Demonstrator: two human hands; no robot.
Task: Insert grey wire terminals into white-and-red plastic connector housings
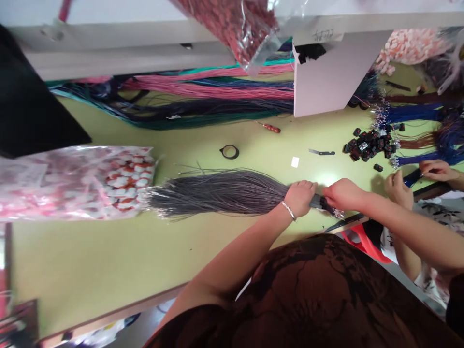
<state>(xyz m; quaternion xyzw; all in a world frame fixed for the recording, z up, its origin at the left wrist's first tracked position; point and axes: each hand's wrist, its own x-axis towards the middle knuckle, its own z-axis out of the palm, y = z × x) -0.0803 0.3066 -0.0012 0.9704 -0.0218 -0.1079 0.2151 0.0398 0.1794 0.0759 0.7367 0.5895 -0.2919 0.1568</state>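
Observation:
A long bundle of dark grey wires [224, 193] lies across the green table, its silvery tips fanned out at the left end. My left hand [300, 197], with a bracelet at the wrist, is closed around the bundle close to its right end. Just right of it, my right hand [343, 194] is closed on the same bundle near the end. Dark wrapping shows on the wires between the two hands, and silvery tips poke out below my right hand. What my right fingertips pinch exactly is hidden.
A roll of black tape [229, 152], a red-handled screwdriver [271, 128], a knife [322, 152] and black connectors [368, 145] lie beyond the bundle. A plastic bag [72, 183] of parts sits left. At right, a co-worker's hands [398, 188] hold blue wires. A shelf overhangs the back.

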